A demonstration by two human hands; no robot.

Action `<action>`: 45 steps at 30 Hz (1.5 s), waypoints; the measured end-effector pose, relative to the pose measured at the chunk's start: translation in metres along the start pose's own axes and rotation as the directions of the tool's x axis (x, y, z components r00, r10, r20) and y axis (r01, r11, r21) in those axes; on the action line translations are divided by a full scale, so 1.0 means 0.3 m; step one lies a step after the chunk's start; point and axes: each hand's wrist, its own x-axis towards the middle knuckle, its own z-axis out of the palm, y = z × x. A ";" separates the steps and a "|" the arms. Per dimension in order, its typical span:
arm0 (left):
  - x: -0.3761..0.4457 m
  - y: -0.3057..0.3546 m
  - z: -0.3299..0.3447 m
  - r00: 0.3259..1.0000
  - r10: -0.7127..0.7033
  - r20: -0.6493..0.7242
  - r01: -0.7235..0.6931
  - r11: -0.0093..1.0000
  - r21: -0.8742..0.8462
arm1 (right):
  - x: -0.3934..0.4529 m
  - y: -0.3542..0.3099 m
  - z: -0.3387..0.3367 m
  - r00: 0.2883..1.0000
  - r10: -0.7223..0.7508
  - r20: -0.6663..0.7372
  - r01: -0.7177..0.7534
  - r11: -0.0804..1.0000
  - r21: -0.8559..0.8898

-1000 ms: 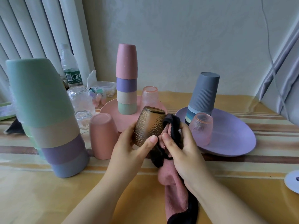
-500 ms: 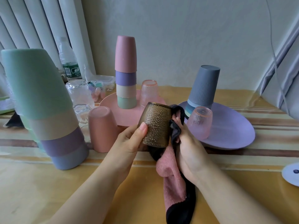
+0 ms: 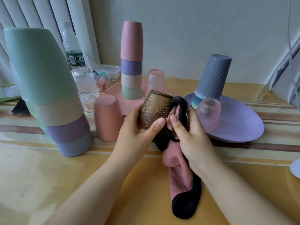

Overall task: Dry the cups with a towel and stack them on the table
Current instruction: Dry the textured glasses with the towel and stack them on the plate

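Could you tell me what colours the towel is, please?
The towel is pink with black edging, seen in the head view.

A home; curtains (image 3: 32, 12), oilcloth-covered table (image 3: 48, 176), household cups (image 3: 131, 62).

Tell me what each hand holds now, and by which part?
The left hand grips the amber glass around its textured side. The right hand pinches the pink and black towel near its upper end.

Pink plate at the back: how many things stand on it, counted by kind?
Plastic cups, stacked upside down: 4
Pink glass tumbler: 1
Total: 5
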 end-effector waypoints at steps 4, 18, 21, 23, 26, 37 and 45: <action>0.004 0.005 -0.006 0.995 -0.040 0.097 0.048 0.995 -0.084 | 0.016 -0.001 -0.011 1.000 -0.009 -0.022 0.009 1.000 0.013; 0.009 0.040 -0.023 0.968 -0.213 0.132 0.244 0.917 -0.315 | 0.012 0.011 0.007 0.960 0.266 0.087 -0.278 0.945 0.170; 0.012 0.031 -0.015 0.979 -0.194 0.056 0.202 0.940 -0.274 | 0.018 0.019 0.001 0.981 0.190 0.043 -0.194 0.968 0.156; 0.005 0.032 -0.008 0.989 -0.148 -0.001 0.143 0.957 -0.252 | 0.023 0.014 -0.004 0.987 0.158 0.014 -0.158 0.976 0.146; 0.001 0.020 -0.005 0.995 -0.085 -0.052 0.075 0.982 -0.176 | 0.028 0.016 -0.013 0.994 0.106 -0.019 -0.105 0.993 0.049; -0.002 0.011 -0.014 0.983 -0.105 0.150 0.117 0.991 -0.072 | 0.021 -0.003 -0.021 1.000 0.023 -0.020 -0.025 0.996 -0.084; -0.009 0.009 -0.014 0.982 -0.086 0.166 0.130 0.951 -0.279 | 0.017 0.004 -0.008 0.982 0.181 0.053 -0.188 0.967 0.173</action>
